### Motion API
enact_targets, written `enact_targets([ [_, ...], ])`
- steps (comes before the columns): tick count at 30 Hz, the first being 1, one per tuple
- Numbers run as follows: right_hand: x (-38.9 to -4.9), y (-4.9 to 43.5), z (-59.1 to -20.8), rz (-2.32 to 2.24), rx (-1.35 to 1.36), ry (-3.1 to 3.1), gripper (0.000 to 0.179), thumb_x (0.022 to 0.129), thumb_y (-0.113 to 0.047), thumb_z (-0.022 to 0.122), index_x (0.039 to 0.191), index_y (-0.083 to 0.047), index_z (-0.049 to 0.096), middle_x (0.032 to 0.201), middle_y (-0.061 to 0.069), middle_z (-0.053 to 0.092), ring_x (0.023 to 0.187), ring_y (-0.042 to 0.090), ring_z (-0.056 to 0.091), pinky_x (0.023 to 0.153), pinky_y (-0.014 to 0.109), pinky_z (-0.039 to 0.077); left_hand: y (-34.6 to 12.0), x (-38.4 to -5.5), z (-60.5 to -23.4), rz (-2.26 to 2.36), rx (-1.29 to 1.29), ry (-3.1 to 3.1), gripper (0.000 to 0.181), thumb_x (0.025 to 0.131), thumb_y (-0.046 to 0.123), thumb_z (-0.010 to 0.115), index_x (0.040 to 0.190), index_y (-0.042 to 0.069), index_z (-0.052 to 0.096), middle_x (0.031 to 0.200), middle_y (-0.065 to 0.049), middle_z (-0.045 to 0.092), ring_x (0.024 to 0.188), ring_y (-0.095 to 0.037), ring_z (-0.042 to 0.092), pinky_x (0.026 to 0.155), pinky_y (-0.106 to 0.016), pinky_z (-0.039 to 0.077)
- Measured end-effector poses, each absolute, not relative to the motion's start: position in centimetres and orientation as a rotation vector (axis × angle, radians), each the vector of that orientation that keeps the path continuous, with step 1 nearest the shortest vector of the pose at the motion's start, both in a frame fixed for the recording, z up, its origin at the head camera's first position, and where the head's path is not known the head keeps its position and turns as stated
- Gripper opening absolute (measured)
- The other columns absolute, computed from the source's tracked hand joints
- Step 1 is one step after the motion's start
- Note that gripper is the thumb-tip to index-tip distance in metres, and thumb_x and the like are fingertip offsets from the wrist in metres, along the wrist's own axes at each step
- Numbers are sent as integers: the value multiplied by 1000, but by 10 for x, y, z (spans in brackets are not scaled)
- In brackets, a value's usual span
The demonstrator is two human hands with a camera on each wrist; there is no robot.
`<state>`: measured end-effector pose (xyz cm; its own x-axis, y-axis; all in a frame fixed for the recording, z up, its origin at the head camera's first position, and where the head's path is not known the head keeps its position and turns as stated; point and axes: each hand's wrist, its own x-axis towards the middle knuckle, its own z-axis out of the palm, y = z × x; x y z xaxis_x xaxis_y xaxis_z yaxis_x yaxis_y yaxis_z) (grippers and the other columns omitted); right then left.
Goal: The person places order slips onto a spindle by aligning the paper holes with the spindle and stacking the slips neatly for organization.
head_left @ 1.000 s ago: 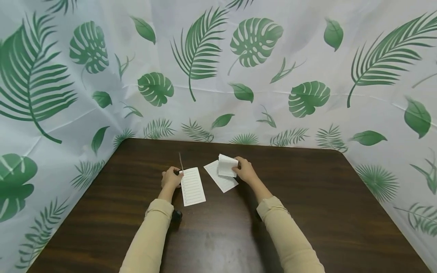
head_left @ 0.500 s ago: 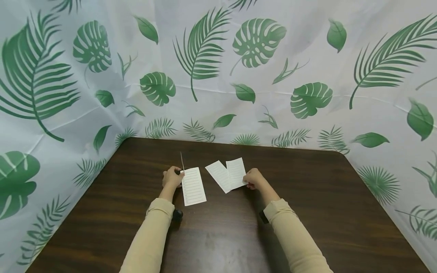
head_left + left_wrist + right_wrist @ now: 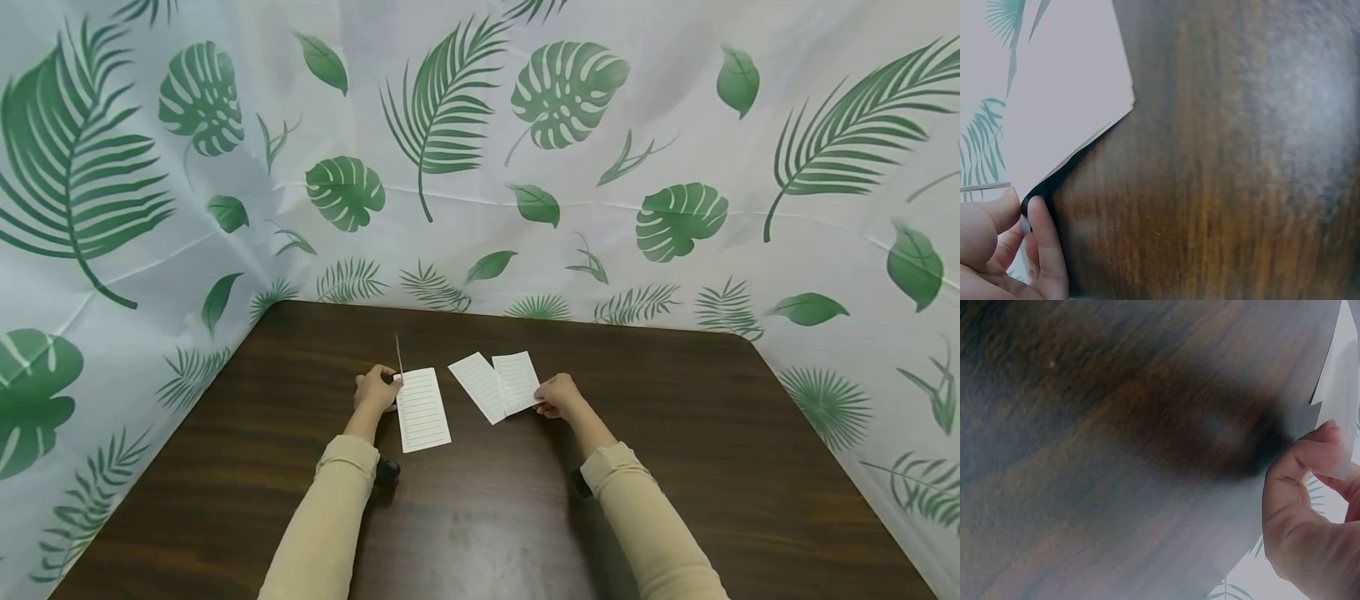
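Note:
My left hand (image 3: 375, 389) pinches the upper left corner of a lined notepad (image 3: 423, 412) between thumb and fingers. In the left wrist view, a dark edge shows under the notepad's white pages (image 3: 1075, 81). A thin upright strip (image 3: 399, 358) rises by the left thumb; what it is cannot be told. My right hand (image 3: 558, 395) pinches the lower right corner of a lined paper sheet (image 3: 517, 379). That sheet's left edge meets a second lined sheet (image 3: 478, 385), which lies slanted on the table. In the right wrist view, the held paper (image 3: 1338, 394) is seen at a steep angle.
Both sheets and the notepad are on a dark wood-grain table (image 3: 465, 517). A white curtain (image 3: 465, 125) with green leaf prints stands behind the table and along its sides. Black wrist devices (image 3: 387, 472) sit under both sleeves.
My right hand has moved right and toward me, and the curled paper it held has come down flat beside the slanted sheet. The left hand and notepad have hardly moved.

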<state>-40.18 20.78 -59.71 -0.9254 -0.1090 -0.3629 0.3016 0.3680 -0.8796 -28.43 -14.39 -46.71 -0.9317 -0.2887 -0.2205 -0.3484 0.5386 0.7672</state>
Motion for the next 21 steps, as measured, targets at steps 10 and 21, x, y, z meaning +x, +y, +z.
enact_targets([
  [10, -330, 168, -485, -1562, 208, 2281, 25, 92, 0, 53, 111, 15, 48, 66, 10, 57, 49, 11, 54, 49, 21, 50, -149, -287, -471, 1458, -525, 2629, 32, 96, 20, 53, 123, 3, 51, 132, -30, 32, 96, -40, 52, 50, -19, 54],
  [21, -298, 160, -448, -1627, 199, 2292, 25, 95, -1, 49, 116, 13, 46, 65, 0, 52, 51, 6, 50, 48, 16, 46, -156, -288, -472, 1601, -517, 2478, 33, 102, 20, 37, 127, 1, 45, 138, -27, 29, 108, -43, 46, 53, -20, 56],
])
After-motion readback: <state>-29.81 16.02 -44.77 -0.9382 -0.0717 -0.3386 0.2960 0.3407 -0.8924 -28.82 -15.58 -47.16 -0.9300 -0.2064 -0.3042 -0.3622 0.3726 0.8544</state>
